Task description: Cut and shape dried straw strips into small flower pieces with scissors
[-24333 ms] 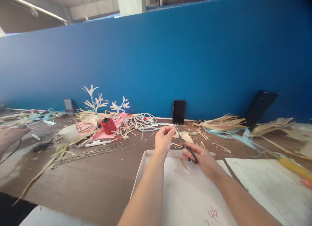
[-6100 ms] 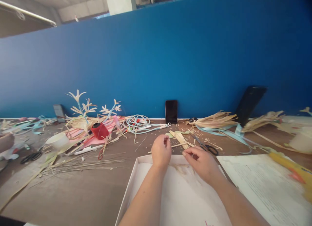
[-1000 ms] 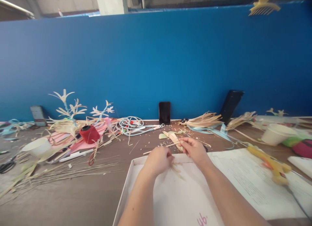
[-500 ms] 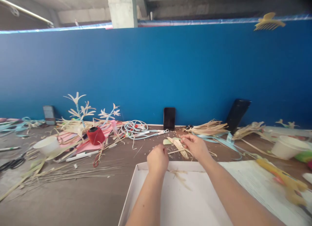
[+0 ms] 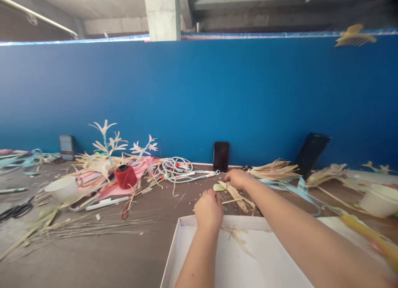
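Observation:
My left hand (image 5: 209, 208) is curled closed just above the far edge of the white box (image 5: 264, 255). Its fingertips are turned away from view, so what they hold is hidden. A thin pale strip (image 5: 230, 200) extends to the right from beside it. My right hand (image 5: 238, 179) reaches farther out, in front of the black phone (image 5: 221, 156). Its fingers are bent and pressed together, their tips low over the table; I cannot make out anything in them. Below that hand lie pale dry husk pieces (image 5: 236, 194) and a small green piece (image 5: 218, 187).
To the left are a red thread spool (image 5: 125, 176), a white bowl (image 5: 62, 188), white-petalled husk flowers (image 5: 105, 141), a white pen (image 5: 107, 203) and black scissors (image 5: 17, 210). Dried husks (image 5: 273, 170) and a white cup (image 5: 379, 200) lie right. A blue partition (image 5: 199, 93) stands behind.
My right hand has left the pale husk pieces and moved farther away, toward the phone. My left hand stays closed by the box edge. The view has shifted slightly.

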`<state>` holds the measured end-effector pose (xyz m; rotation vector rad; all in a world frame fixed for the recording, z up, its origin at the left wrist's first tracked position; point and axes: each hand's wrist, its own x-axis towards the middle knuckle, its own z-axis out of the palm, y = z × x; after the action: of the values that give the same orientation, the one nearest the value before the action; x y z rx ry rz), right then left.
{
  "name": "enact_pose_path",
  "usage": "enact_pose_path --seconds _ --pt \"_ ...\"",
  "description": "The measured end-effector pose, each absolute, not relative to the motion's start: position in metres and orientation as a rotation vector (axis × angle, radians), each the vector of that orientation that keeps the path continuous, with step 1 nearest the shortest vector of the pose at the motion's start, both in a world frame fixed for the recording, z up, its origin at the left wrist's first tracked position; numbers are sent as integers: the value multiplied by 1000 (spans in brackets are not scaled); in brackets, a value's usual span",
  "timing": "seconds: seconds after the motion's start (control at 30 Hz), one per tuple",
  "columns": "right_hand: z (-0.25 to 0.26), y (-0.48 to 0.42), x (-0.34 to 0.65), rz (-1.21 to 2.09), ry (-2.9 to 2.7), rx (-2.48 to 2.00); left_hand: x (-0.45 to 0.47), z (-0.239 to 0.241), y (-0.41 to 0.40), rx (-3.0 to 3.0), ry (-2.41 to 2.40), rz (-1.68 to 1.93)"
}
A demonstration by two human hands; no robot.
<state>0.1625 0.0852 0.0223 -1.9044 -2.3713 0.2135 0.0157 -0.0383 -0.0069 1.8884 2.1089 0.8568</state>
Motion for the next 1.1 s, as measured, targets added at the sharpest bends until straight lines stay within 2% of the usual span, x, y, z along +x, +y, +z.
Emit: enact_pose_path --seconds 0.33,0.6,0.8,0.97,1.1 --pt "42 76 161 -56 -2411 -1954 16 -9 -37 1916 2063 901" --pt "77 60 155 -290 -2219 -1728 14 -6 -37 1866 2054 960" --pt "82 34 148 42 -1875 -1315 9 -2 -37 1618 1906 1238" --pt "66 -5 147 48 -1816 -961 -1 3 -27 1181 1544 1606" --pt "46 -24 151 61 -1775 -886 -4 11 -26 989 1210 1648"
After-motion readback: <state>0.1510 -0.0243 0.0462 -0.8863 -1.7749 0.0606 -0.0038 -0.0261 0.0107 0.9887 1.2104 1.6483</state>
